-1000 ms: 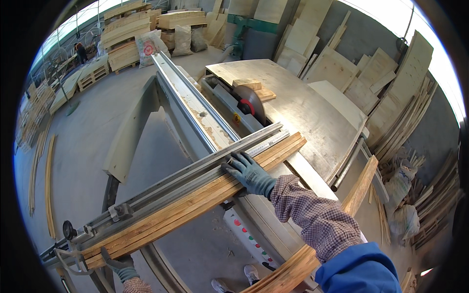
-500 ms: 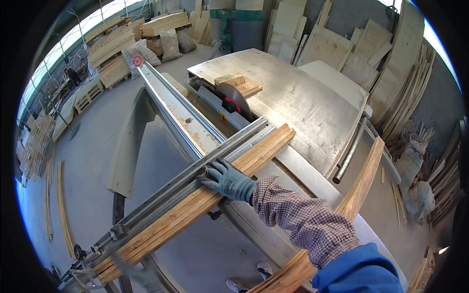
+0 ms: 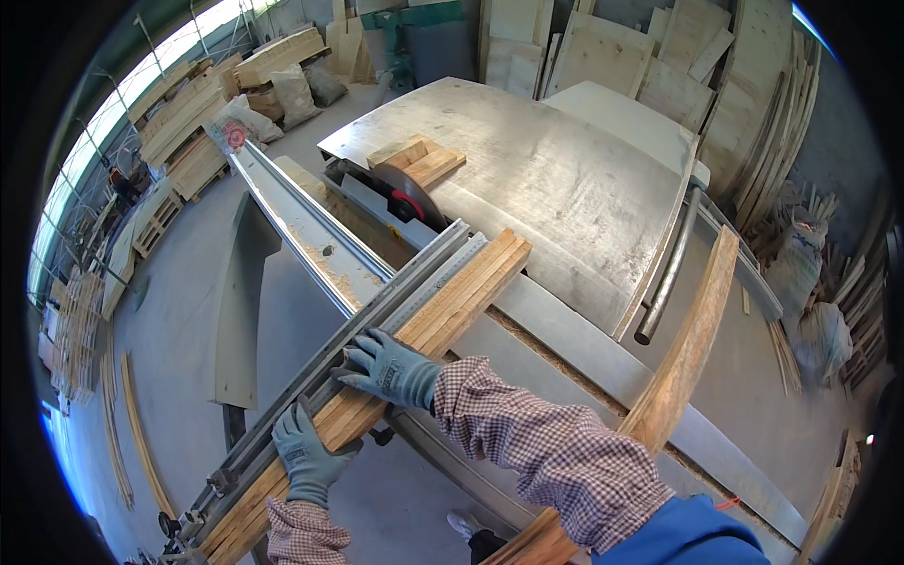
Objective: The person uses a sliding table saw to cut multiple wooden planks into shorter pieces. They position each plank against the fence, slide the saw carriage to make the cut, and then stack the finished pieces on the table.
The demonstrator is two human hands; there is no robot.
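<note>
The left hand (image 3: 307, 456) lies across the wooden strips (image 3: 461, 289), thumb spread from its fingers. Just rightward, the right hand (image 3: 388, 369) rests atop them, fingers parted; the strips extend beyond it, far and right, beside a metal fence (image 3: 405, 281).

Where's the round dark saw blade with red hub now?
Head view, upper half, left of centre: the saw blade is by the left edge of the grey metal tabletop, beyond the far end of the long wooden strips.
</note>
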